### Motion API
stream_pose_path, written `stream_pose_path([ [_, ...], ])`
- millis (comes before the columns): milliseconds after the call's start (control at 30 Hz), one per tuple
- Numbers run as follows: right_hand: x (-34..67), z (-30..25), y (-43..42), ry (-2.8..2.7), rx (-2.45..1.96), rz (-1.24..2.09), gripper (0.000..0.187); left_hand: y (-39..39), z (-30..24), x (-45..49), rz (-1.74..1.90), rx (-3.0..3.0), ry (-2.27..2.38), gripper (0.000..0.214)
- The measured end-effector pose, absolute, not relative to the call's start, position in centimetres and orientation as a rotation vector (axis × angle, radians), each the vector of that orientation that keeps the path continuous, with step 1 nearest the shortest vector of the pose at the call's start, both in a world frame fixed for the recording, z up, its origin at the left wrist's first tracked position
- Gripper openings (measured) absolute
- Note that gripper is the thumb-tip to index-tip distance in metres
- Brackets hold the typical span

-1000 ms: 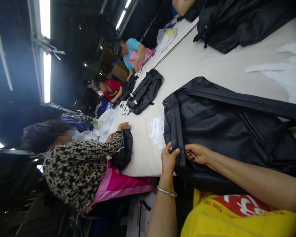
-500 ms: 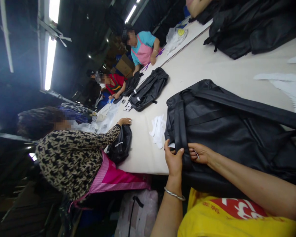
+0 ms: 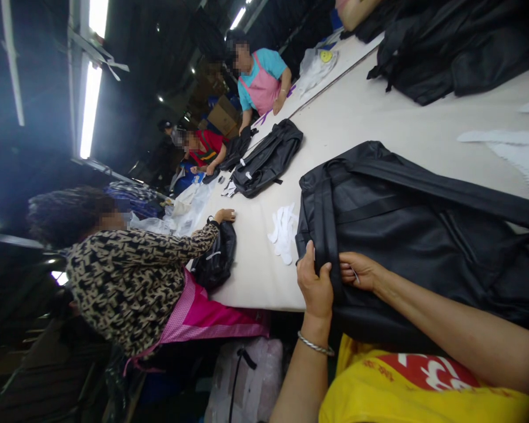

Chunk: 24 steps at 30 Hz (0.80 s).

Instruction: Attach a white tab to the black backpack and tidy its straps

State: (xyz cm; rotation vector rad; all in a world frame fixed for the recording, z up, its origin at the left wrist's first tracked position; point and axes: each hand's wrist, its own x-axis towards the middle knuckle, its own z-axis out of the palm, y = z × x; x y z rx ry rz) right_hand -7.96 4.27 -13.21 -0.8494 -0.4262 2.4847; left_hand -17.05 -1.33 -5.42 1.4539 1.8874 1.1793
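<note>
A large black leather-look backpack lies on the table in front of me, its long strap running off to the right. At the backpack's near left end, my left hand grips the band that crosses there, thumb on top and fingers partly hidden. Close beside it, my right hand is closed, its fingertips tucked against the band's right side. A thin, pale, stick-like thing shows between those fingers; its kind is too small to make out.
Left of the backpack lie white paper-like strips; more white pieces are at right. Other black bags rest along the pale table. A co-worker in a patterned top handles a small bag at left; others work farther back.
My left hand has shifted slightly on the band, and the white slip seen by its fingers is now hidden. My right hand keeps its place. The left co-worker's hand has moved slightly over the small bag.
</note>
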Motion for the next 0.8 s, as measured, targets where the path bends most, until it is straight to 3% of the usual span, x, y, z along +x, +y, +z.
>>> stream_pose_path([
  [100,-7.9,-13.1,4.2,-0.395,-0.875,2.431,0.031,-1.1,-6.3,-17.3,1.217,1.323,1.915,0.08],
  [167,-7.9,-13.1,4.2,-0.411,-0.874,2.397,0.03,-0.8,-7.2,-17.7,1.269,1.196,1.905,0.084],
  [400,-7.5,-13.2,4.6,-0.511,-0.83,2.356,0.029,-0.1,-8.2,-18.5,1.226,0.967,1.67,0.043],
  [800,-6.6,-11.6,6.0,-1.019,-1.04,2.253,0.018,0.4,-8.7,-18.4,1.271,0.839,1.539,0.033],
])
